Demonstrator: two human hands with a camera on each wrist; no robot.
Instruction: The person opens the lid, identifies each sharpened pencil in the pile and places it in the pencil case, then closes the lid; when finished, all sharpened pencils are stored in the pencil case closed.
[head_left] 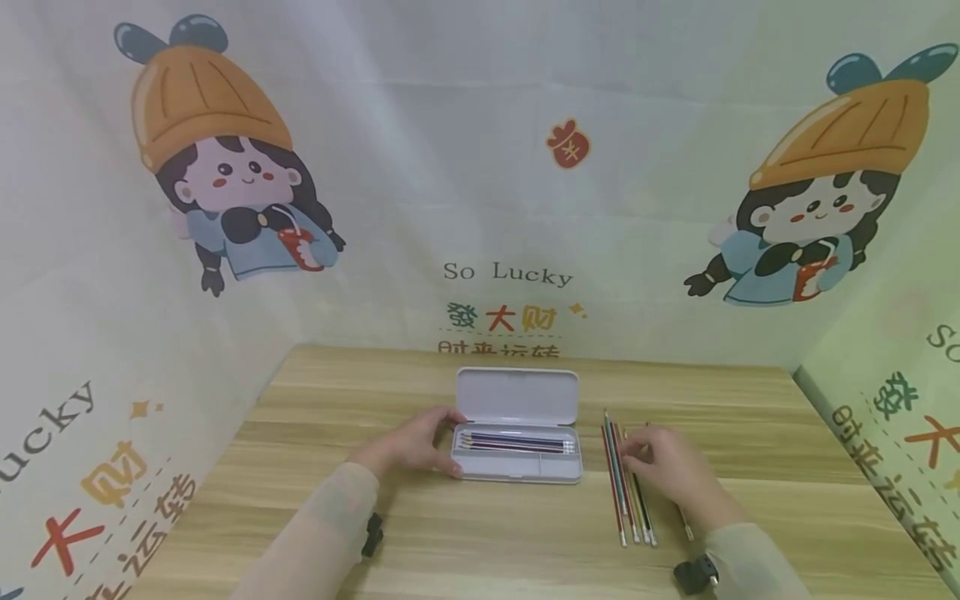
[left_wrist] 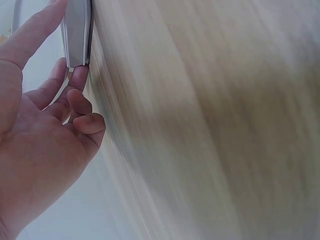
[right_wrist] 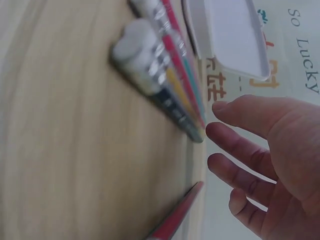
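1. The pencil case [head_left: 487, 468] lies open on the table [head_left: 465, 550], its lid [head_left: 517, 396] raised along the far edge.
2. Inside the case, several pencils [head_left: 510, 442] lie side by side in the back compartment, tips toward its left end, erasers toward its right.
3. The left hand [head_left: 416, 442] grasps the case's left end, thumb at the near corner and fingers at the far one, so the case extends rightward from that hand.
4. Just right of the case lies a bunch of loose pencils [head_left: 616, 467], red, teal, yellow and black among them, erasers toward the person.
5. The right hand [head_left: 663, 462] is beyond that bunch from the case, well apart from the case; it is released, fingers loosely bent, thumb separate. Whether a fingertip touches a pencil, I cannot tell.
6. Farther right of the case, a single pencil [head_left: 687, 527] lies partly hidden below the right hand.
7. Behind the case hangs a printed cloth [head_left: 390, 208].
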